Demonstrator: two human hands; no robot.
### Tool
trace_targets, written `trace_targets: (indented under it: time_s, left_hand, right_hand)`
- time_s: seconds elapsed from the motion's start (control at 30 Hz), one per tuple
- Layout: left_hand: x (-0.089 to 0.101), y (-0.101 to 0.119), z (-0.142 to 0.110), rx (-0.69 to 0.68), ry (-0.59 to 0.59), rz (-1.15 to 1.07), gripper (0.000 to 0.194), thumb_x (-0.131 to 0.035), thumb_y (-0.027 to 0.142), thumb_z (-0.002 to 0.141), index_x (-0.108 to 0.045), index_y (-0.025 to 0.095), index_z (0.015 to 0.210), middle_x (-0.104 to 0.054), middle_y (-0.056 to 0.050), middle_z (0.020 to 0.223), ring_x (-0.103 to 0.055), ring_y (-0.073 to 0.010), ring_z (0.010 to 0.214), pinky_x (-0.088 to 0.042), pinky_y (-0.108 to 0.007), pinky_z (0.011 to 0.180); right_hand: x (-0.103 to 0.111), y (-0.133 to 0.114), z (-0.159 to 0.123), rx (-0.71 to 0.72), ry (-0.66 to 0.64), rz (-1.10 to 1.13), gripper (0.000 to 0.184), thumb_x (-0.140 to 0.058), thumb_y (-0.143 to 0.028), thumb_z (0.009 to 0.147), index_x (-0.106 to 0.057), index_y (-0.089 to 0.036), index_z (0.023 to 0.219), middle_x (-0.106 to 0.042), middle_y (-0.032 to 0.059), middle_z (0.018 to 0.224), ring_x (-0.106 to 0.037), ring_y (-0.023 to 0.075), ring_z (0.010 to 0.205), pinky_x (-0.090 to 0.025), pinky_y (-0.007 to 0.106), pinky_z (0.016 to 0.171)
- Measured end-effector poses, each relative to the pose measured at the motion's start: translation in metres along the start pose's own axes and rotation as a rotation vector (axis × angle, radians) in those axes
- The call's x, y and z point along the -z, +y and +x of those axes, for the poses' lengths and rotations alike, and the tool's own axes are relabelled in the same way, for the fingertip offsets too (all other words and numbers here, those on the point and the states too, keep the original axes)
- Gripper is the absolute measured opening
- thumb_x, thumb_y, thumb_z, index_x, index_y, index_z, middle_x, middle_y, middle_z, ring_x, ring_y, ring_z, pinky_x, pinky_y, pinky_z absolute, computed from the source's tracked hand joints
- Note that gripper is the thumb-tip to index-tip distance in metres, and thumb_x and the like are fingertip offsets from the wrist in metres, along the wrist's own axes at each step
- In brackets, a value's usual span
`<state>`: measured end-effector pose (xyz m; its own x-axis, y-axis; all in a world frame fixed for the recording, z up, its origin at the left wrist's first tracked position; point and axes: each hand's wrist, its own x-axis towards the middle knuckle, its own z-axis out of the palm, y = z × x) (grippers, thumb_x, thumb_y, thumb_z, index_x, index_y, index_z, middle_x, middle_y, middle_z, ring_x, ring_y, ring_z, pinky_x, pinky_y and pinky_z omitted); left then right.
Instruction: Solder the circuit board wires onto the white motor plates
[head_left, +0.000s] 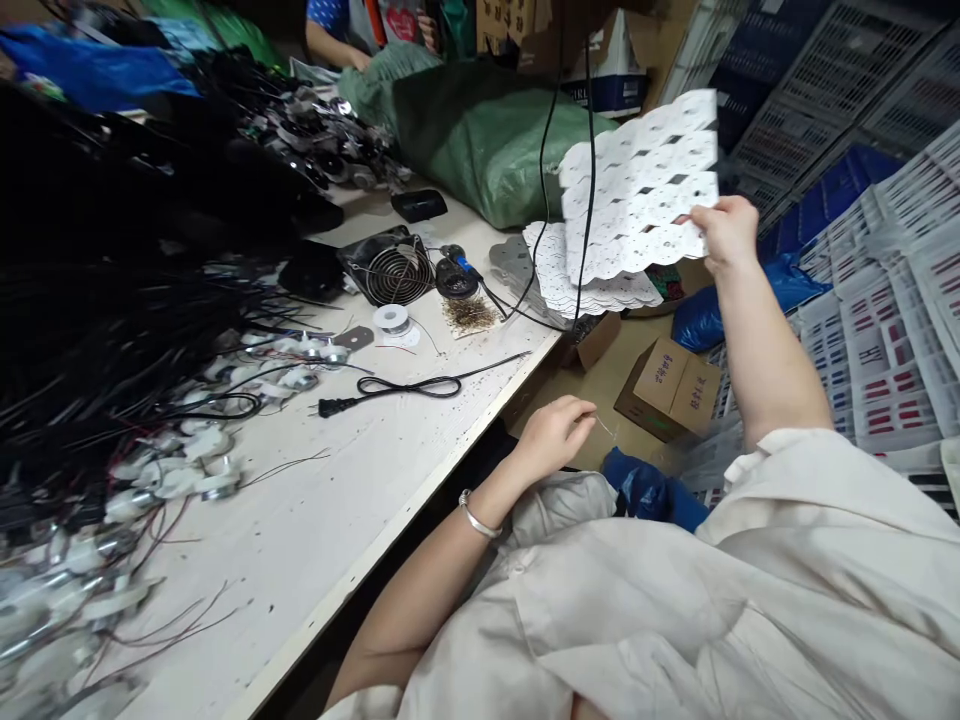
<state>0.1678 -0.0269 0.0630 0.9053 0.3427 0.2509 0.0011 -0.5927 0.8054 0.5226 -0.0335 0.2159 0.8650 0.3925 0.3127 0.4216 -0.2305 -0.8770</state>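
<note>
Sheet: white scallop-edged perforated sheet (637, 150) with rows of diamond cutouts, held up beyond the worktop's edge
Right hand: closed, gripping the sheet's edge (724, 232)
Left hand: curled, fingers closed on a thin pale wire (604, 426), just off the worktop's edge (553, 437)
Beneath: second white perforated sheet (555, 275), lying partly under the raised one
Worktop: white-painted worktop (337, 500) carrying a black plug cord (390, 388) and a small solder spool (391, 320)
</note>
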Motion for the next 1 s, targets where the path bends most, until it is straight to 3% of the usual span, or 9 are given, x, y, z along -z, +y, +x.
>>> trace_targets:
  time_s: [0.17,0.27,0.33,0.5,0.67,0.77,0.83,0.9,1.0]
  left_hand:
    - [0.015,0.004,0.009,0.033,0.435,-0.393,0.035,-0.065,0.041,0.093,-0.067,0.019,0.119,-0.072,-0.01,0.11,-0.072,-0.0176,0.096,-0.06,-0.03,0.087]
    - [0.032,0.013,0.025,0.039,0.556,-0.631,0.065,-0.077,0.06,0.082,-0.06,0.02,0.131,-0.07,-0.013,0.121,-0.071,-0.0212,0.109,-0.06,-0.032,0.093]
    - [0.045,0.02,0.03,-0.002,0.556,-0.727,0.081,-0.081,0.07,0.073,-0.057,0.023,0.134,-0.069,-0.013,0.127,-0.07,-0.0244,0.116,-0.059,-0.036,0.098]
    - [0.072,0.023,-0.006,0.034,0.747,-0.685,0.073,-0.083,0.075,0.065,-0.07,0.018,0.109,-0.075,-0.009,0.11,-0.07,-0.0279,0.115,-0.057,-0.04,0.105]
    - [0.111,0.002,-0.098,0.135,1.1,-0.272,0.062,-0.087,0.068,0.063,-0.073,0.015,0.092,-0.075,-0.005,0.086,-0.072,-0.0195,0.086,-0.062,-0.032,0.087]
    - [0.144,-0.005,-0.161,0.166,1.234,0.033,0.058,-0.089,0.067,0.057,-0.072,0.016,0.079,-0.071,-0.001,0.077,-0.066,-0.0158,0.07,-0.061,-0.031,0.076]
    - [0.163,-0.003,-0.2,0.22,1.25,0.165,0.052,-0.09,0.061,0.057,-0.071,0.016,0.075,-0.069,0.0,0.073,-0.064,-0.0155,0.068,-0.06,-0.031,0.073]
    - [0.18,0.002,-0.23,0.288,1.197,0.243,0.046,-0.09,0.054,0.057,-0.071,0.015,0.073,-0.065,0.001,0.069,-0.063,-0.0161,0.068,-0.059,-0.033,0.074]
    - [0.205,0.01,-0.25,0.348,1.201,0.307,0.049,-0.098,0.047,0.043,-0.067,0.014,0.064,-0.054,0.005,0.059,-0.062,-0.0168,0.067,-0.059,-0.037,0.08]
  right_hand:
    - [0.089,-0.015,-0.068,0.193,0.384,0.055,0.014,-0.051,-0.021,0.086,-0.047,-0.028,0.098,-0.076,0.0061,0.095,-0.076,0.0213,0.091,-0.059,0.045,0.095]
    - [0.122,-0.023,-0.137,0.29,0.408,0.028,0.023,-0.052,-0.031,0.074,-0.041,-0.028,0.095,-0.073,0.0125,0.104,-0.076,0.0235,0.086,-0.06,0.041,0.088]
    - [0.121,-0.024,-0.182,0.301,0.342,0.103,0.034,-0.06,-0.041,0.067,-0.042,-0.029,0.093,-0.072,0.0092,0.096,-0.073,0.023,0.071,-0.061,0.041,0.076]
    - [0.062,-0.007,-0.251,0.057,-0.078,0.21,0.059,-0.073,-0.073,0.062,-0.048,-0.031,0.094,-0.07,0.0006,0.071,-0.075,0.0265,0.071,-0.062,0.042,0.072]
    - [-0.031,0.005,-0.257,0.006,-0.718,0.339,0.074,-0.088,-0.073,0.044,-0.058,-0.027,0.094,-0.078,0.0035,0.087,-0.076,0.0256,0.078,-0.064,0.043,0.077]
    - [-0.075,-0.021,-0.245,0.149,-0.817,0.313,0.082,-0.081,-0.082,0.047,-0.061,-0.026,0.104,-0.077,0.0078,0.106,-0.077,0.0275,0.096,-0.063,0.045,0.09]
    - [-0.092,-0.057,-0.236,0.325,-0.641,0.397,0.078,-0.061,-0.085,0.071,-0.055,-0.029,0.124,-0.07,0.0098,0.127,-0.074,0.026,0.113,-0.06,0.045,0.1]
    - [-0.105,-0.101,-0.233,0.626,-0.549,0.443,0.075,-0.065,-0.076,0.078,-0.052,-0.03,0.136,-0.062,0.0096,0.142,-0.062,0.0271,0.135,-0.051,0.044,0.114]
    - [-0.125,-0.16,-0.244,0.891,-1.068,0.306,0.078,-0.095,-0.048,0.055,-0.067,-0.025,0.125,-0.071,0.0059,0.126,-0.068,0.0294,0.123,-0.049,0.046,0.116]
